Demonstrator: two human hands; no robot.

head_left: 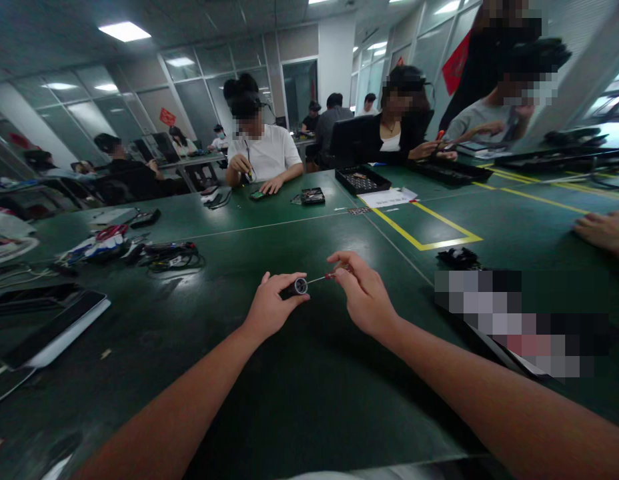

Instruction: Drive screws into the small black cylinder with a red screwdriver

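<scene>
Green table [309, 380], yellow tape [449, 244], ceiling lights [125, 31]

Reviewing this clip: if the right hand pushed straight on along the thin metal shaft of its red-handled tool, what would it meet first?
Most likely the black, pale-rimmed cylinder in the left hand; the red-handled tool appears to end at its rim, though depth leaves contact unclear.

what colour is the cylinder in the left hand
The cylinder is black; the head view shows it.
</scene>
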